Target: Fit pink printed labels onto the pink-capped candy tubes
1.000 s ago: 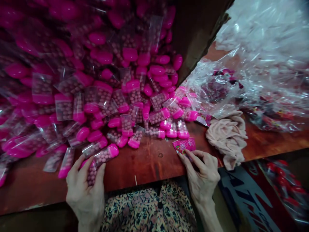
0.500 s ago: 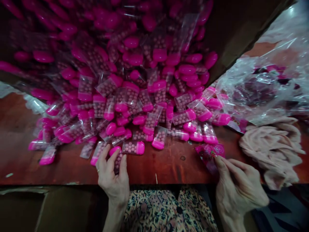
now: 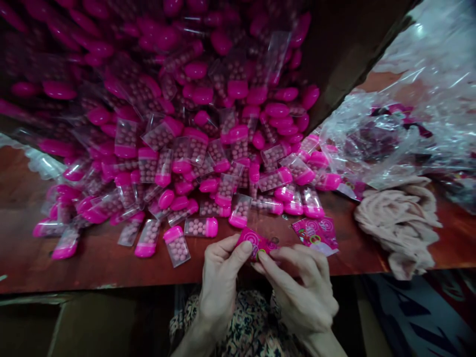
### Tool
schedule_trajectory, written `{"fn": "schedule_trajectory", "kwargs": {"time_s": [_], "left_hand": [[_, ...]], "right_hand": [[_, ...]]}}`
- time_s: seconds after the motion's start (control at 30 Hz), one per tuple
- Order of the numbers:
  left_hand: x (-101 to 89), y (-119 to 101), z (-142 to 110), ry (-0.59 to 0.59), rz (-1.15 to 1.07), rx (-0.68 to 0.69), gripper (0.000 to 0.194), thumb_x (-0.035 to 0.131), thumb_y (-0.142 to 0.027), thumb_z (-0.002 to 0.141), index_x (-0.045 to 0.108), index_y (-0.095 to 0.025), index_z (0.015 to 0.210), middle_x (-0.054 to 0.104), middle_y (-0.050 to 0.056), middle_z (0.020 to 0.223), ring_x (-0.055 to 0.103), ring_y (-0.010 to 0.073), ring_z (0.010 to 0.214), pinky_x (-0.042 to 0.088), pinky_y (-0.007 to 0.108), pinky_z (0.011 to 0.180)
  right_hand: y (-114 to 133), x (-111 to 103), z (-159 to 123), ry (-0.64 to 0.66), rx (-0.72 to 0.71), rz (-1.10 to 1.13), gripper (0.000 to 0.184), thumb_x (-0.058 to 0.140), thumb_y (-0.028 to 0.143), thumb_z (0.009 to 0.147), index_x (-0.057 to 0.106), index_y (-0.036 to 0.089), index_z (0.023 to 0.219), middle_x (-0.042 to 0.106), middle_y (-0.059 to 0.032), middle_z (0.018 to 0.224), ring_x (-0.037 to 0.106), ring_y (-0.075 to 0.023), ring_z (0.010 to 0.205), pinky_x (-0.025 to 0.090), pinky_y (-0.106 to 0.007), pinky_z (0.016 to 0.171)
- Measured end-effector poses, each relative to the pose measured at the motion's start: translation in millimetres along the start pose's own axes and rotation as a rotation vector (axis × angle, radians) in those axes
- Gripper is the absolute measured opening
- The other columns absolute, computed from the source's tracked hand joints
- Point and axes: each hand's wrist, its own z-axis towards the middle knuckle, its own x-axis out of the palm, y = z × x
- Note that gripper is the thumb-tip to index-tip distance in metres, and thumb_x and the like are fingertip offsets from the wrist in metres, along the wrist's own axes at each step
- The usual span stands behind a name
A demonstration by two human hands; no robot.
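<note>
Close to the table's front edge, a small pink printed label (image 3: 253,243) with swirl patterns is pinched between my two hands. My left hand (image 3: 222,270) grips its left end, thumb on top. At the lower right part, the fingertips of my right hand (image 3: 297,282) are closed on it. A second pink printed label (image 3: 316,234) lies flat on the wood beyond my right hand. Left of my hands rests a clear candy container (image 3: 177,246) with a pink cap and small pink balls inside. Behind it spreads a big heap of similar candy containers (image 3: 201,153).
The heap spills from a dark, tilted box (image 3: 345,54) onto the reddish wooden table (image 3: 111,267). Crumpled clear plastic (image 3: 401,134) with pink pieces lies at the right, and a bunched beige cloth (image 3: 397,218) sits in front of it.
My left hand has let go of a candy container, now lying on the table, and moved right. My right hand has brought a label leftward, and both hands now hold it.
</note>
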Motion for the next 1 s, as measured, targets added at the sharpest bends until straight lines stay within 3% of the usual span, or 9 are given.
{"fn": "schedule_trajectory", "kwargs": {"time_s": [0.13,0.3,0.4,0.7,0.83,0.93,1.0], "left_hand": [[-3.6,3.5,2.9,-0.073,-0.097,-0.040,0.008,0.079,-0.024,0.065,0.076,-0.018,0.070,0.071,0.000,0.064,0.058,0.0086,0.060,0.048,0.018,0.063],[-11.2,9.6,2.4,-0.046,0.020,0.106,0.003,0.076,-0.022,0.069,0.077,-0.021,0.072,0.069,-0.002,0.060,0.056,0.0083,0.057,0.047,0.018,0.059],[-11.3,12.1,2.8,-0.070,0.049,0.163,0.003,0.077,-0.022,0.069,0.077,-0.023,0.071,0.067,-0.003,0.058,0.054,0.0080,0.055,0.045,0.017,0.056],[-9.2,9.3,5.7,-0.099,-0.098,0.026,0.011,0.083,-0.020,0.057,0.073,-0.018,0.056,0.059,-0.005,0.049,0.047,0.0049,0.048,0.040,0.016,0.052],[-15.1,9.1,7.6,-0.029,-0.005,0.038,0.010,0.078,-0.026,0.065,0.076,-0.017,0.066,0.065,0.000,0.058,0.052,0.0088,0.056,0.043,0.020,0.058],[-18.7,10.0,6.0,-0.020,0.144,0.118,0.016,0.070,-0.031,0.075,0.077,-0.016,0.075,0.066,0.001,0.063,0.052,0.0115,0.060,0.043,0.022,0.060],[-19.6,10.7,4.2,-0.021,0.217,0.159,0.018,0.066,-0.031,0.079,0.076,-0.016,0.076,0.063,0.001,0.063,0.051,0.0119,0.061,0.042,0.022,0.060]], "right_hand": [[0.9,2.0,2.0,0.026,0.212,0.198,0.029,0.066,0.020,0.083,0.063,0.020,0.112,0.059,-0.0067,0.101,0.056,-0.0183,0.090,0.051,-0.033,0.074],[6.6,5.8,5.9,0.071,0.398,0.537,0.015,0.063,0.005,0.080,0.063,0.020,0.083,0.058,0.0026,0.067,0.054,-0.0110,0.061,0.047,-0.023,0.056],[11.4,8.2,5.6,0.034,0.420,0.535,0.015,0.060,0.004,0.081,0.059,0.019,0.078,0.056,0.0028,0.064,0.052,-0.0105,0.057,0.046,-0.023,0.055],[11.8,10.3,-1.5,0.086,0.379,0.528,0.017,0.051,0.003,0.085,0.057,0.018,0.078,0.051,0.0013,0.067,0.049,-0.0102,0.060,0.043,-0.022,0.055],[9.0,9.3,2.9,0.106,0.405,0.496,0.016,0.050,0.009,0.088,0.061,0.018,0.080,0.055,0.0004,0.067,0.051,-0.0108,0.060,0.044,-0.021,0.054],[6.8,8.5,5.6,0.118,0.423,0.430,0.011,0.055,0.019,0.088,0.065,0.018,0.093,0.064,-0.0026,0.076,0.060,-0.0145,0.069,0.050,-0.024,0.060],[6.3,9.0,6.1,0.115,0.467,0.419,0.008,0.060,0.021,0.085,0.066,0.019,0.091,0.065,-0.0022,0.076,0.061,-0.0147,0.068,0.050,-0.024,0.059]]}}
